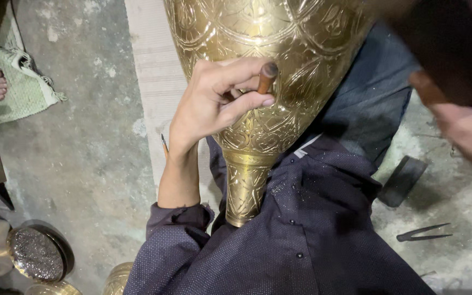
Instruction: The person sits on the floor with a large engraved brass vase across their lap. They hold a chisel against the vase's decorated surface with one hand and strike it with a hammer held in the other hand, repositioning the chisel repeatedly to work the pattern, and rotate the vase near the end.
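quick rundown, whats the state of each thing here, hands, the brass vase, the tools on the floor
left hand: pinching a short punch against the vase
punch: tip on the engraved surface
brass vase: lying across the lap, neck toward the person
right hand: raised, blurred, gripping a dark object
tongs: lying on the floor, untouched
round dish: on the floor, filled with dark grit

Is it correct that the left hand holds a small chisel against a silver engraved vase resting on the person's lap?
Not quite. In the head view the engraved vase is golden brass, not silver. The rest stands: the left hand holds a small chisel against it, and the vase rests on the person's lap. The right hand is blurred at the frame edge.
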